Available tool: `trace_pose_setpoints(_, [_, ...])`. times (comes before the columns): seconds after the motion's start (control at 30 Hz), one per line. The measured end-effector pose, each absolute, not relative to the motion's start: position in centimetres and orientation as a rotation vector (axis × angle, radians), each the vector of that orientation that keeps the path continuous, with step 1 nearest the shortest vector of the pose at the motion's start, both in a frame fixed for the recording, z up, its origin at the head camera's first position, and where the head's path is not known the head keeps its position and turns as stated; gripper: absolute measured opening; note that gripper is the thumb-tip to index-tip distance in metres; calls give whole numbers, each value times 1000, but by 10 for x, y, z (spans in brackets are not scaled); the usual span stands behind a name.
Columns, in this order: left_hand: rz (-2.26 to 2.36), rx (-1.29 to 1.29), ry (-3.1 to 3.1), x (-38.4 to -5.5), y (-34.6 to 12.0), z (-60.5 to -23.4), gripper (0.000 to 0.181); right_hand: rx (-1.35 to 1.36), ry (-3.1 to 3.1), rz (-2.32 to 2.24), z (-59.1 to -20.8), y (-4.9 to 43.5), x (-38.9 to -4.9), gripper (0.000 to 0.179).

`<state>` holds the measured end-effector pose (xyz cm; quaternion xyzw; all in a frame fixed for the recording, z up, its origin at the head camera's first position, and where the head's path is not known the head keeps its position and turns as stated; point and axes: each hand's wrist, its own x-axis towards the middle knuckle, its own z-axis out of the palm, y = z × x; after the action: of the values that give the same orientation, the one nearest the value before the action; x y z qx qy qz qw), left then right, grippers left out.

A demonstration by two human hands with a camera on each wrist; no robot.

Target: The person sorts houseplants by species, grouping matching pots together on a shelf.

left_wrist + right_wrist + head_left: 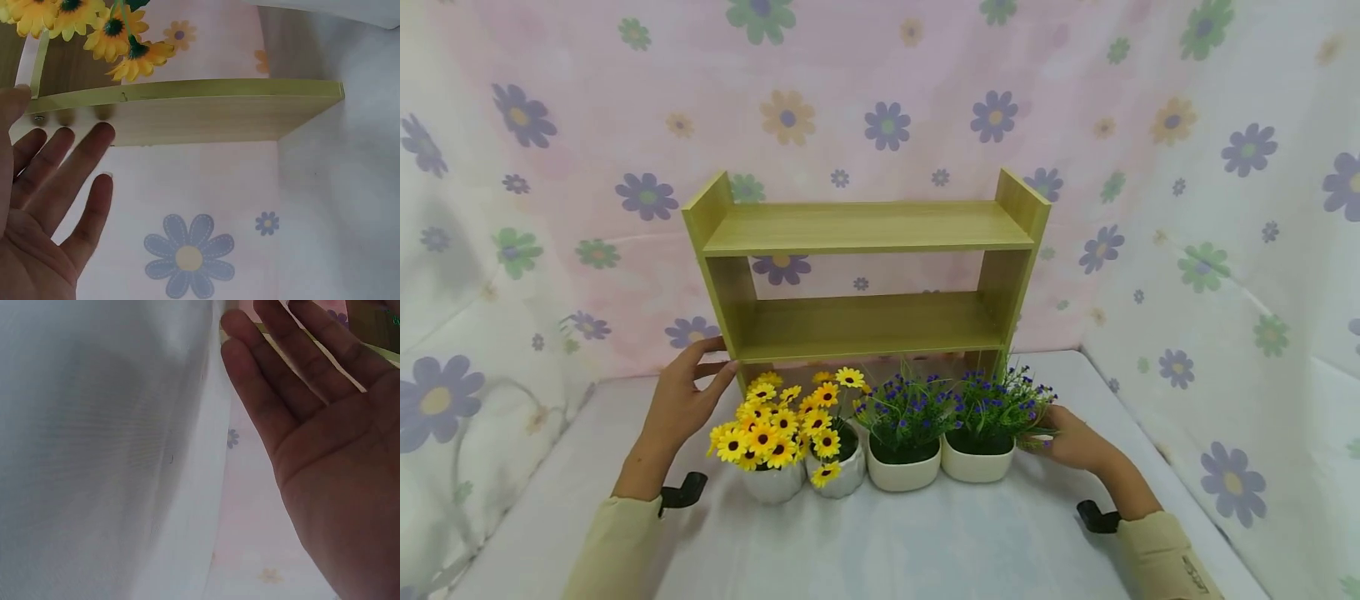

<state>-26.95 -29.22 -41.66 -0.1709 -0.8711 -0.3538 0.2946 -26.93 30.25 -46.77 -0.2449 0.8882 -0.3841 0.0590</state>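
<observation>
Shelf: wooden unit standing upright at the centre of the head view, its lowest bay mostly screened by flowers.
Left hand: left of centre; fingers parted, thumb at the front edge of the left side panel, fingertips at or very near its outer face. I cannot tell how firmly they bear.
Right hand: right of centre, partly behind foliage; fingers extended and side by side, tips near the shelf's right side. Contact I cannot confirm.
Yellow-flowered pots: two, lower left of centre, before the shelf.
Purple-flowered pots: two, lower right of centre, in line with the yellow pair on the worktop.
Step in hand, as I judge it: steadying or adjusting the shelf by its sides.
Good practice: I would set both hands at matching height, press evenly inward, and make any shift small and square.
Hazard: blossoms crowd the front edge; I would watch that the right wrist does not nudge the nearest pot.
</observation>
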Motion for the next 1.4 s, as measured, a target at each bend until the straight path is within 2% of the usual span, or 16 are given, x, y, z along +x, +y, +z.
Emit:
trace_pose_setpoints(0.27, [-899, -452, -2263, -268, -289, -416, 47, -859, 2568, -1149, -468, 304, -267, 54])
trace_pose_setpoints(0.53, [-640, -549, -2282, -270, -293, -420, 44, -906, 2638, -1100, -473, 296, -267, 62])
trace_pose_setpoints(0.83, [-461, -580, -2302, -267, -292, -419, 52, -721, 2635, -1158, -472, 284, -259, 82])
trace_pose_setpoints(1.17, [-439, -562, -2272, -266, -284, -414, 53, -787, 2636, -1241, -478, 279, -258, 76])
trace_pose_setpoints(1.4, [-446, -525, -2256, -263, -281, -412, 50, -841, 2741, -1207, -471, 281, -258, 78])
